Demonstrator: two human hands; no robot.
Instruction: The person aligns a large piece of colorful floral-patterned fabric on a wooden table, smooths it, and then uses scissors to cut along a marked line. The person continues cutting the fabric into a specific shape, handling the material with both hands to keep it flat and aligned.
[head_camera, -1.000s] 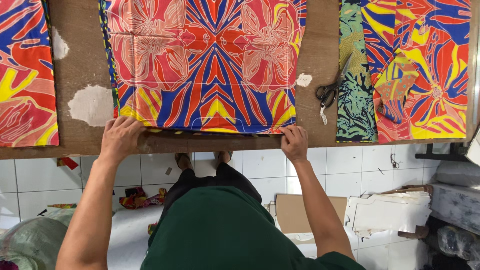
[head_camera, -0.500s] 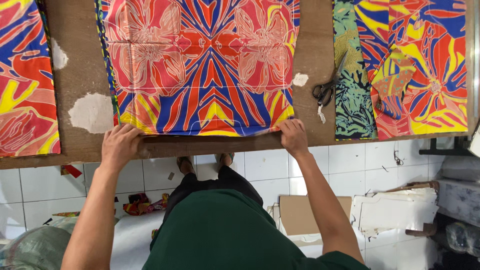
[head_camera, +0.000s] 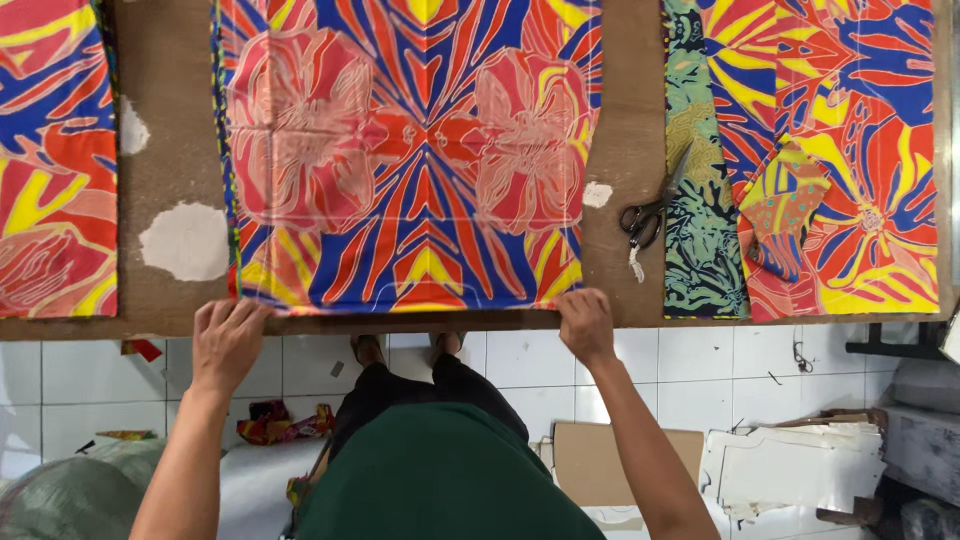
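Looking down from the head cam: there's a brown worktable (head_camera: 620, 130) with a big printed fabric panel (head_camera: 410, 160) spread flat on it, all red, blue and yellow with two pale pink flower shapes side by side. Its near edge runs right along the table's front edge, and that's where both hands are. The left hand (head_camera: 226, 340) sits at the near left corner of the panel, fingers side by side and laid over the table edge onto the hem, pressing rather than pinching as far as I can see. The right hand (head_camera: 585, 322) is at the near right corner, fingers curled together on the hem; can't really tell if the thumb is tucked under the cloth. Off to the right, a pair of black-handled scissors (head_camera: 648, 212) lies on the bare wood, just touching a green patterned strip (head_camera: 698, 200), with another bright fabric piece (head_camera: 850, 150) beside that. One more matching piece (head_camera: 55, 160) lies at the far left. Below the table it's white floor tiles (head_camera: 690, 370) and some flat cardboard (head_camera: 600, 460).
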